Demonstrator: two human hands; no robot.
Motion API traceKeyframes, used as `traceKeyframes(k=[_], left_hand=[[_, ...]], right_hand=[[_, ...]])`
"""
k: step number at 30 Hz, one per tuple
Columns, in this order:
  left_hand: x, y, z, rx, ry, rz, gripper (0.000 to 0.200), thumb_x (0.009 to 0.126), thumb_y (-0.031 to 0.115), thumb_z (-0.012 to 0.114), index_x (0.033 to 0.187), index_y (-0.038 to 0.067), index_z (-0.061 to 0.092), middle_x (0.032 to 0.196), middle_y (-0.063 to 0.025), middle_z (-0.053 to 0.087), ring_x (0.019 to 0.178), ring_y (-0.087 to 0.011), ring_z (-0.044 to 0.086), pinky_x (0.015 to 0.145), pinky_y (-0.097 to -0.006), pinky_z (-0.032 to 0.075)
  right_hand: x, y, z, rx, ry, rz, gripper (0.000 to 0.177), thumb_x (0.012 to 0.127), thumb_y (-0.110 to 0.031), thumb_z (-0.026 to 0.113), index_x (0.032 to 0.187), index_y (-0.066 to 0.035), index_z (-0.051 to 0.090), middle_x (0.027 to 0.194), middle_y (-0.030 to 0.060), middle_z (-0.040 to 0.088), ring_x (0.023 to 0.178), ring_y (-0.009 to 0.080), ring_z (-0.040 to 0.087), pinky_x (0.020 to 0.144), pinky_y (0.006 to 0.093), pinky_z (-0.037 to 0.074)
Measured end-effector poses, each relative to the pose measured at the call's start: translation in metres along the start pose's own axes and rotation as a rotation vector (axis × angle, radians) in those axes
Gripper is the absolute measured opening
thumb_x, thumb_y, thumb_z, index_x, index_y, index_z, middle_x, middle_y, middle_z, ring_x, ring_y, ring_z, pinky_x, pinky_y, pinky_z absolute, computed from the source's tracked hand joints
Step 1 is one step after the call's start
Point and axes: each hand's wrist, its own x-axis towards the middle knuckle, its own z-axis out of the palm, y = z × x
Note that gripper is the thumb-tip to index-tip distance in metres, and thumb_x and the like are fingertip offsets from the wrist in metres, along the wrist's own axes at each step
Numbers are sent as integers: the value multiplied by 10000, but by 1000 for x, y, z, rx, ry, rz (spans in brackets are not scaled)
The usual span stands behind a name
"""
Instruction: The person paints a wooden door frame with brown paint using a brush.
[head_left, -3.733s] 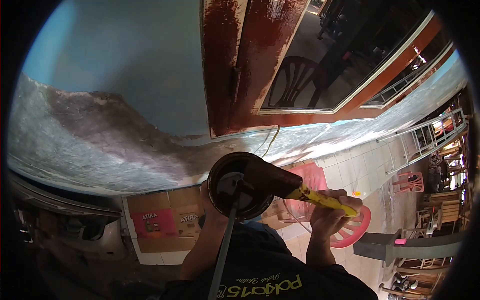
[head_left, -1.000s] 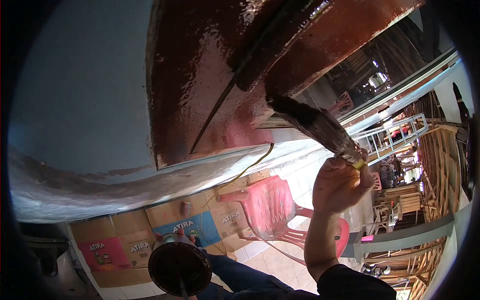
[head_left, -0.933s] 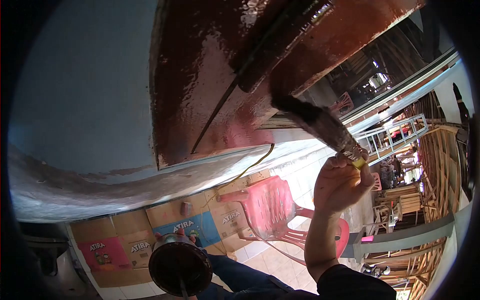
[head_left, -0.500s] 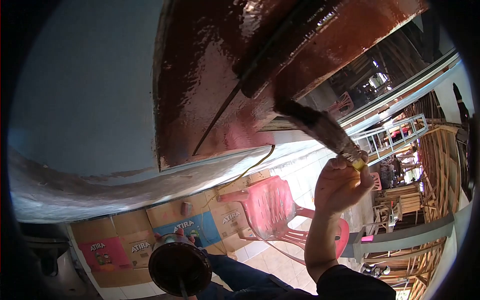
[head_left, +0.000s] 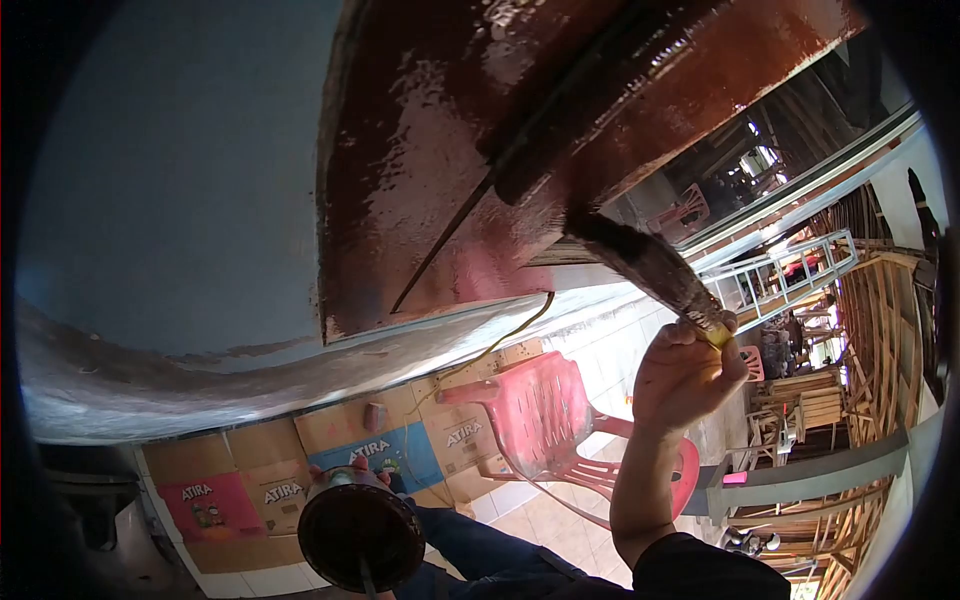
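My right hand [head_left: 690, 378] is closed round the yellow-ended handle of a paintbrush [head_left: 650, 265]. Dark paint coats the brush, and its tip touches or nearly touches the edge of a glossy reddish-brown painted wood surface [head_left: 440, 190]. Low in the view, fingertips of my left hand [head_left: 386, 478] show at the rim of a paint can [head_left: 345, 510], which that hand holds; the rest of the hand is hidden. The can's inside is dark, with a thin stick [head_left: 367, 575] standing in it.
A pale blue-grey wall [head_left: 180, 190] borders the painted wood. Flattened cardboard [head_left: 270, 450] covers part of the tiled floor, beside a red plastic chair [head_left: 545, 405]. A yellow cord [head_left: 500, 340] hangs near the wall. Farther off are a white ladder [head_left: 790, 275] and stacked timber [head_left: 890, 330].
The brush and my right hand have shifted slightly right and down in view. The painted wood has also moved a little right in view. The can stays about where it was.
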Motion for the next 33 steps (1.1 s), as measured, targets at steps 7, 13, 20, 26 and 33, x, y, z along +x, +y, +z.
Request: traceKeyframes(k=[7,13,20,26,33], left_hand=[[-11,13,-21,-15,103,-11,695,767,317,665,1350,334,287,1328,-262,280,1165,-495,313,858,-671,355],[-5,3,4,59,96,46,715,752,321,678,1354,282,294,1361,-217,263,1195,-445,311,839,-673,364],[-6,2,7,103,28,18,719,741,334,688,1348,272,307,1385,-191,252,1210,-417,311,850,-682,331],[-11,11,-23,-49,76,-54,723,747,346,681,1353,272,293,1388,-194,248,1223,-416,300,858,-683,320],[-7,0,6,42,-25,-13,741,740,339,688,1356,273,282,1379,-205,257,1211,-433,309,855,-687,328]], right_hand=[[-8,5,8,100,-38,30,180,826,-163,468,991,-99,437,1037,129,547,940,245,568,815,364,492],[-4,0,-7,33,6,16,163,841,-153,454,993,-95,445,1040,135,544,913,222,579,779,309,517],[-10,6,5,79,-22,28,173,827,-171,479,979,-96,443,1023,136,537,903,224,564,777,318,510],[-7,1,-7,-33,53,-5,172,821,-163,475,982,-112,445,1017,124,537,883,204,566,736,282,510],[-13,8,9,2,48,1,164,823,-176,472,971,-114,438,1014,124,540,850,206,572,718,284,511]])
